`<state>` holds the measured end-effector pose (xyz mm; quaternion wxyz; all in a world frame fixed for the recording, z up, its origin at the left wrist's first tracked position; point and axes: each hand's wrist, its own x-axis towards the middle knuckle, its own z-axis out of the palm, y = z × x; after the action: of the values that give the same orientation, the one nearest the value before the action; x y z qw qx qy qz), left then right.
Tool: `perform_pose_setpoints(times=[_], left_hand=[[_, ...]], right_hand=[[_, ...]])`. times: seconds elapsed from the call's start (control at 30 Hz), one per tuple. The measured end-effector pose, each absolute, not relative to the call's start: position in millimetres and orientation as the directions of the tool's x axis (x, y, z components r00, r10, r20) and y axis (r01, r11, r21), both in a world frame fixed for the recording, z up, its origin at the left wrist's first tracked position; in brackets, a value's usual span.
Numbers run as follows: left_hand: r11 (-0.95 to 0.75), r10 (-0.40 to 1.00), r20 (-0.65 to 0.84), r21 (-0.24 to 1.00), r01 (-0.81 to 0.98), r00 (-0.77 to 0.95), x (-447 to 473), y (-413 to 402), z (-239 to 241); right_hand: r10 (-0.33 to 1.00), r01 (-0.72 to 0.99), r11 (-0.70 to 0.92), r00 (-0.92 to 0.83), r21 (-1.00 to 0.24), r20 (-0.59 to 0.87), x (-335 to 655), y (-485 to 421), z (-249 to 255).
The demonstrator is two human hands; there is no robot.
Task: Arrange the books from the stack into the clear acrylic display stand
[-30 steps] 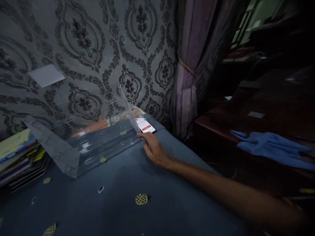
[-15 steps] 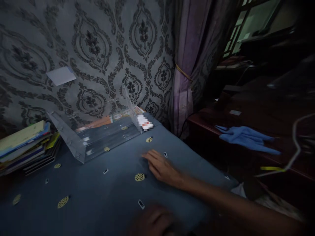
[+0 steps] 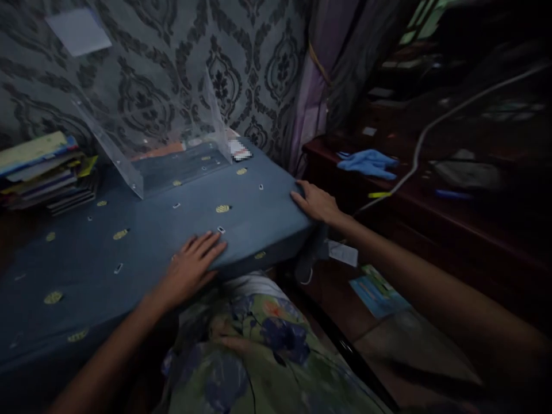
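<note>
My left hand (image 3: 192, 264) lies flat, fingers stretched out, on the near edge of a table covered with a blue cloth (image 3: 142, 230) dotted with yellow motifs. My right hand (image 3: 317, 201) rests open on the cloth's right front corner, fingers spread over the edge. Neither hand holds anything. At the back of the table a clear plastic box (image 3: 150, 138) stands open against the patterned wall, and a phone (image 3: 239, 149) with a lit screen lies just right of it.
A stack of books (image 3: 43, 172) sits at the table's left. A dark wooden surface at right carries a blue cloth rag (image 3: 366, 163), a white cable (image 3: 431, 126) and pens. A curtain (image 3: 314, 86) hangs in the corner. Floral fabric (image 3: 259, 356) covers my lap; papers lie on the floor.
My right hand drew back from the phone to the table's right front corner. My left hand came into view and settled on the near edge. The view tilted downward.
</note>
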<state>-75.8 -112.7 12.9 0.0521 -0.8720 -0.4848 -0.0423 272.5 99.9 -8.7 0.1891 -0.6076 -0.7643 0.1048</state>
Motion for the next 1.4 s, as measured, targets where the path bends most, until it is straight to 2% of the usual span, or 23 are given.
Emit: perform_pose_setpoints(times=[0.17, 0.27, 0.4, 0.73, 1.23, 1.4], left_hand=[[-0.446, 0.878, 0.111, -0.160, 0.880, 0.465, -79.6, -123.7, 13.8], [-0.416, 0.890, 0.095, -0.233, 0.879, 0.446, -74.6, -127.7, 17.4], [-0.391, 0.899, 0.091, -0.272, 0.879, 0.428, -70.7, -131.0, 20.1], [-0.382, 0.903, 0.083, -0.293, 0.876, 0.422, -68.7, -134.3, 21.9], [-0.381, 0.908, 0.081, -0.243, 0.892, 0.410, -64.5, -135.3, 24.5], [-0.353, 0.923, 0.097, -0.167, 0.921, 0.371, -64.3, -135.9, 20.8]], right_hand=[[0.988, 0.865, 0.110, -0.042, -0.490, 0.147, 284.0, 83.5, -12.4], [0.982, 0.844, 0.105, -0.005, -0.526, 0.188, 288.6, 74.4, -19.8], [0.974, 0.812, 0.116, 0.020, -0.572, 0.226, 292.7, 66.3, -31.1], [0.969, 0.784, 0.107, 0.055, -0.612, 0.239, 293.1, 69.7, -39.4], [0.966, 0.782, 0.149, 0.014, -0.605, 0.257, 296.2, 72.8, -41.4], [0.957, 0.780, 0.177, 0.006, -0.600, 0.290, 299.8, 75.7, -45.3]])
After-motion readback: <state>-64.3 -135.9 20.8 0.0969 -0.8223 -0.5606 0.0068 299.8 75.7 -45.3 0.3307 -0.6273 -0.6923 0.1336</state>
